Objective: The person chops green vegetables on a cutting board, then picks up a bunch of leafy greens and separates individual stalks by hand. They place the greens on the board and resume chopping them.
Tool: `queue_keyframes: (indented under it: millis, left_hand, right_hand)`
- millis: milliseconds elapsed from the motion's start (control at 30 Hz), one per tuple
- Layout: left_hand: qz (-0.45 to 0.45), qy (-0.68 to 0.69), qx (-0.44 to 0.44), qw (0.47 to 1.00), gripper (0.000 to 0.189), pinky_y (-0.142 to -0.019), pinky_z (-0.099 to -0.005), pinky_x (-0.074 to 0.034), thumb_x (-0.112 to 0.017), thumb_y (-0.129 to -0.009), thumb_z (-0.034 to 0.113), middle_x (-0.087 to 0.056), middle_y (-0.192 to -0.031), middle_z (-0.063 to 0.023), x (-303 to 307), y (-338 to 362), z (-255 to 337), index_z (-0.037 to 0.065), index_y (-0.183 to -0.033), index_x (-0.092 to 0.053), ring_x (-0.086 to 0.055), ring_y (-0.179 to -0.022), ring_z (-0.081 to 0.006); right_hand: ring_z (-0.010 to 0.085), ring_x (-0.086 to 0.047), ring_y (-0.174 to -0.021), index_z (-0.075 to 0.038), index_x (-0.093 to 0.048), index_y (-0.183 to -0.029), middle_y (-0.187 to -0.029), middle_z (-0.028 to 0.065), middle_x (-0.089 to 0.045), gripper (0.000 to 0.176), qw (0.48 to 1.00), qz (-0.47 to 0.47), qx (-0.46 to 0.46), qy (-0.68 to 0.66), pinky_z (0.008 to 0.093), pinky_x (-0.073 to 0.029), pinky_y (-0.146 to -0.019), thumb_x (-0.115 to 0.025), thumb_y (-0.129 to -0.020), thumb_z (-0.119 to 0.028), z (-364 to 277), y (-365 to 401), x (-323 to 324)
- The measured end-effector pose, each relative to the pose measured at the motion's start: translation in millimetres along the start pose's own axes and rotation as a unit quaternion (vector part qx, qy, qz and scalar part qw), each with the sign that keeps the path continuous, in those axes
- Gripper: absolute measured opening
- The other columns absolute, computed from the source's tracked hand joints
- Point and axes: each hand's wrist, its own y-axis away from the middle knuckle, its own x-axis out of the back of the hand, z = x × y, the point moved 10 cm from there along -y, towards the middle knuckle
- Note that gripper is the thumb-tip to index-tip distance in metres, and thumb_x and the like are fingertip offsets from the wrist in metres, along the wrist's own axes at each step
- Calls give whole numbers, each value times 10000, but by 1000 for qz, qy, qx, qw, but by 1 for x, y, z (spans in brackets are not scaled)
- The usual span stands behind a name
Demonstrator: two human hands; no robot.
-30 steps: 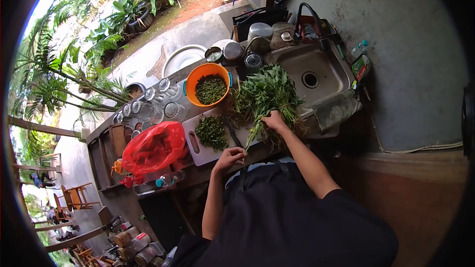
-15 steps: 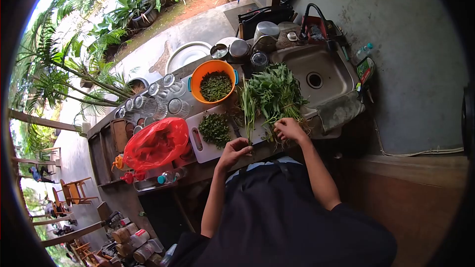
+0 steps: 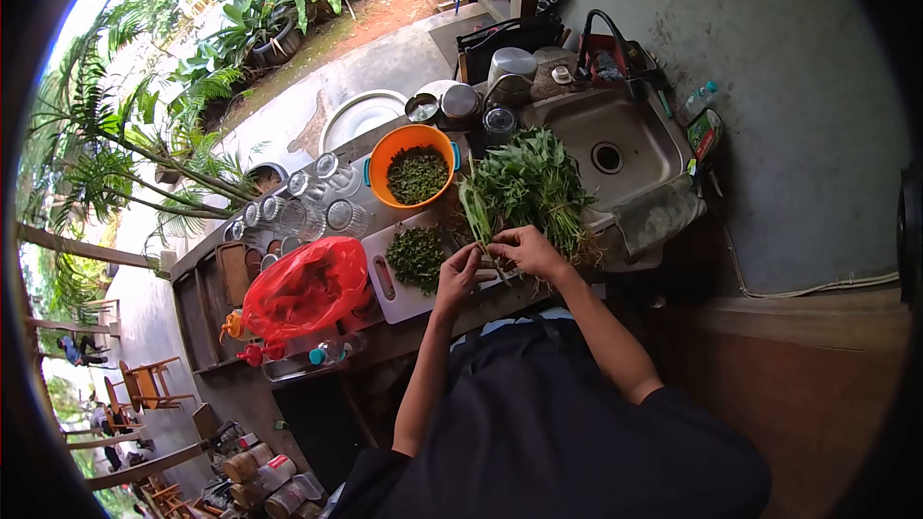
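Both hands meet over the counter's front edge, fingers closed on a few long-leaved green stalks (image 3: pixel 477 216), which look like water spinach. My left hand (image 3: pixel 461 274) pinches them near the stem ends, and my right hand (image 3: pixel 529 255) grips the stems just beside it. Behind my right hand lies a large bunch of leafy greens (image 3: pixel 538 173), its roots toward me. To the left, a white cutting board (image 3: pixel 411 308) carries a pile of chopped greens (image 3: pixel 415 258). Beyond it stands an orange basin (image 3: pixel 381 194) holding more chopped greens.
A metal sink (image 3: pixel 639 135) with a black faucet is at the right. Left of the board sit a red plastic bag (image 3: pixel 306 293), a small bottle (image 3: pixel 332 353) and several upturned glasses (image 3: pixel 344 217). Pots (image 3: pixel 461 102) line the back edge.
My right hand has moved left from the large bunch to meet my left hand at the stalks. The left hand has risen slightly.
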Motion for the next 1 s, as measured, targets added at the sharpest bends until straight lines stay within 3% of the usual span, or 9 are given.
queue_keyframes:
  millis: [67, 233, 300, 367, 400, 533, 667, 733, 1000]
  left_hand:
    - [17, -43, -10, 999, 278, -731, -271, -573, -626, -986, 226, -709, -969, -49, 9, -8, 2, 1, -1147, -662, -683, -874, -112]
    - [76, -2, -21, 997, 210, -718, -266, -573, -672, -955, 205, -707, -917, -31, 13, -8, 15, 17, -1044, -694, -674, -805, -96]
    - [154, -21, -60, 986, 189, -696, -263, -573, -689, -941, 175, -703, -884, -29, 26, -5, 23, 0, -1012, -695, -664, -768, -95]
    - [178, -21, -68, 981, 183, -684, -262, -575, -697, -933, 163, -703, -883, -34, 33, -4, 25, -8, -997, -696, -665, -762, -98]
    - [200, -23, -75, 977, 176, -673, -261, -576, -706, -925, 150, -704, -881, -40, 38, -3, 25, -16, -982, -698, -666, -756, -102]
    - [221, -16, -96, 970, 192, -652, -261, -579, -716, -918, 154, -702, -875, -52, 44, -1, 26, -32, -963, -697, -667, -743, -109]
    - [269, -66, -119, 954, 220, -639, -261, -579, -717, -918, 170, -695, -849, -54, 60, 6, 30, -45, -958, -693, -656, -722, -102]
    - [284, -59, -120, 950, 229, -636, -259, -578, -719, -917, 174, -691, -842, -55, 68, 11, 32, -49, -956, -692, -650, -717, -98]
    - [342, -86, -131, 927, 221, -627, -255, -577, -709, -924, 169, -684, -836, -50, 101, 34, 40, -50, -936, -690, -634, -718, -90]
  right_hand:
    - [115, -671, -724, 58, -691, -1058, -859, 87, -721, 281, 1000, -22, 7, 15, 284, -550, -627, -705, -917, -185, 3, -6, -9]
    - [116, -687, -724, 32, -682, -962, -841, 74, -731, 221, 994, 90, 43, 34, 284, -549, -624, -724, -902, -177, -16, 1, 7]
    - [140, -701, -729, 23, -663, -940, -816, 87, -725, 251, 991, 105, 75, 36, 292, -554, -636, -752, -879, -203, -30, 12, 9]
    - [166, -706, -728, 26, -658, -959, -811, 111, -711, 294, 950, 105, 184, 229, 311, -561, -647, -769, -860, -228, -56, 26, 2]
    - [237, -709, -740, 13, -664, -959, -836, 132, -700, 300, 947, 90, 200, 234, 348, -561, -674, -783, -828, -228, -61, 31, -7]
    - [333, -678, -791, -10, -691, -959, -883, 145, -695, 229, 899, 108, 270, 328, 401, -543, -724, -757, -811, -172, -52, 29, -28]
    - [321, -686, -777, -4, -716, -936, -864, 154, -703, 178, 919, 90, 257, 286, 387, -541, -697, -731, -833, -148, -45, 19, -28]
    - [300, -698, -769, -7, -739, -912, -853, 155, -716, 143, 959, 68, 178, 212, 368, -541, -685, -711, -847, -130, -32, 5, -20]
    - [277, -696, -882, -57, -737, -1014, -961, 131, -718, 203, 945, 99, 163, 267, 378, -537, -782, -654, -905, -205, -33, -59, 11]
